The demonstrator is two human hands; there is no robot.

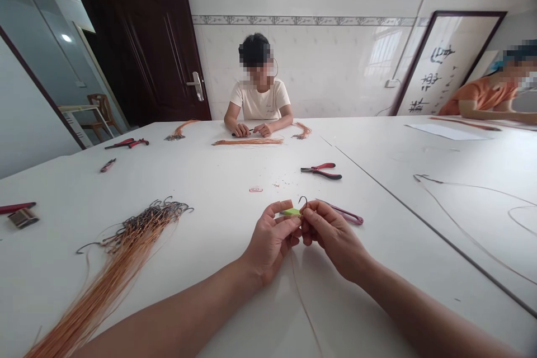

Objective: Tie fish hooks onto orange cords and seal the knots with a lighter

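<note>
Over the white table, my two hands meet in front of me. My right hand pinches a dark fish hook, its bend sticking up above the fingertips. Against it, my left hand is closed on a thin orange-brown fishing line, which runs down toward the near edge. The hook's shank and the line's end are hidden by my fingers. A bright green object shows behind the left fingers; whether I touch it, I cannot tell. Just beyond the right hand lies a pair of pinkish tweezers-like snips.
To the left spreads a bundle of hooks on orange lines. Red-handled pliers lie ahead, others far left, beside a small pink tool. A wire spool sits left. Loose line curls right. Two people sit beyond.
</note>
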